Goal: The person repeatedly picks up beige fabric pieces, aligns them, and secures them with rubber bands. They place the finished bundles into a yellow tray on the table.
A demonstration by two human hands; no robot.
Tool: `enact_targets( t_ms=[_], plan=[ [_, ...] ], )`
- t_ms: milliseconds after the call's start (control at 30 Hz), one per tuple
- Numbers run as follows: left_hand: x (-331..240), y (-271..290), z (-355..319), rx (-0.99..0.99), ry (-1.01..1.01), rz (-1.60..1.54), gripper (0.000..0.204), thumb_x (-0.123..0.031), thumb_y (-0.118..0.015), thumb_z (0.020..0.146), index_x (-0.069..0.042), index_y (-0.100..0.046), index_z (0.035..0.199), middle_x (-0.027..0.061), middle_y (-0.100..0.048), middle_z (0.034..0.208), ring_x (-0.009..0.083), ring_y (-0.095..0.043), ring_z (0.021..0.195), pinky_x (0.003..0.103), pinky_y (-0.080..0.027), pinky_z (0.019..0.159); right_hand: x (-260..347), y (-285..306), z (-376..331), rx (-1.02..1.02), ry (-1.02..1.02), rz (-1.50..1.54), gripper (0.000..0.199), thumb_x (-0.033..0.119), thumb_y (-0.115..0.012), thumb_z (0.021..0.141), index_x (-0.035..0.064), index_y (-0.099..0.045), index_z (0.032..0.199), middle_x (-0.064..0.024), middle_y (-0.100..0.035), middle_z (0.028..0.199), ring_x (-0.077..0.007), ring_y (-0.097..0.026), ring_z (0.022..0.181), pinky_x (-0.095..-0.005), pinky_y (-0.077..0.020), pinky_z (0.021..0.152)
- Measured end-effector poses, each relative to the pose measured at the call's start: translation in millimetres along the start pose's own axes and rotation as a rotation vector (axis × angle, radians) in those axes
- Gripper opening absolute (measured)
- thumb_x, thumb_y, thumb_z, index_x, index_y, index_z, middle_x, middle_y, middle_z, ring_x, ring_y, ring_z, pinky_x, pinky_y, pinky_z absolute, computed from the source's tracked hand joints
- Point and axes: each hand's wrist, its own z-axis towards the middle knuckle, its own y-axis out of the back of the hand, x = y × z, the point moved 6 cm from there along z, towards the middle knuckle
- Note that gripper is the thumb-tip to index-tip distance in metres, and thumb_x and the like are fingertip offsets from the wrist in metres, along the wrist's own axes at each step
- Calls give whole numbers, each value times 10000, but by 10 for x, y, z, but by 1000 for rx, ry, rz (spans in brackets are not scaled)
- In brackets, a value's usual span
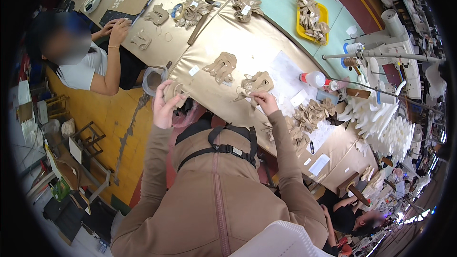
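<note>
My left hand point(164, 107), at the table's near edge, has its fingers wrapped round tan shoe-upper pieces point(173, 91); how many is hard to tell. My right hand point(266, 101) is closed in a pinch on a thin tan shoe-upper piece point(243, 93) just above the table. Right beside that piece lies a small stack of tan uppers point(259, 81). Another stack of tan uppers point(221, 67) rests on the table between my hands and a little farther off. My fingertips partly hide what they grip.
A co-worker point(95, 62) sits at the left, handling something small. A clear bag-lined bin point(153, 80) stands near my left hand. More tan pieces point(312, 115), a bottle with a red cap point(314, 79) and white shapes point(381, 126) lie right. A yellow basket point(325, 16) is farther back.
</note>
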Motion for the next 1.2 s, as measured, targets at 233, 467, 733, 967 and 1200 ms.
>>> enact_targets(
  t_ms=[233,467,733,967,1200],
  plan=[
    [321,-571,-57,211,99,-57,517,-33,-476,936,-42,-342,1435,145,-624,1041,224,-602,1056,363,-461,986,-809,478,613,-267,-153,-130,278,34,-616,836,54,-717,1094,-151,-704,968,-220,-676,824,-317,-531,771],
    [329,-1150,-158,407,175,-86,508,-116,-382,985,-31,-287,1477,204,-618,1184,265,-566,1183,372,-391,1062,552,335,93,-376,-85,277,241,87,-644,901,-11,-673,1119,-51,-670,886,-100,-600,772,-248,-496,735],
    [267,-1422,-249,503,126,9,660,3,-495,954,-45,-196,1540,155,-527,1344,172,-527,1187,302,-387,1039,2112,-101,-648,-402,259,92,332,25,-743,809,4,-646,1126,-97,-576,1053,-153,-603,842,-275,-517,752],
    [213,-1431,-274,581,28,234,812,30,-582,916,-60,-110,1570,128,-428,1429,160,-515,1198,300,-405,1017,2029,-102,-710,-303,171,164,318,-3,-740,809,-11,-652,1114,-84,-502,1144,-141,-589,904,-269,-527,787],
    [97,-1334,-292,598,17,260,906,-24,-633,910,-119,-34,1583,106,-655,1130,137,-617,1022,267,-482,848,2040,-151,-685,-203,193,305,291,-33,-714,828,-26,-647,1111,-69,-489,1131,-128,-576,935,-250,-524,804]
  ],
)
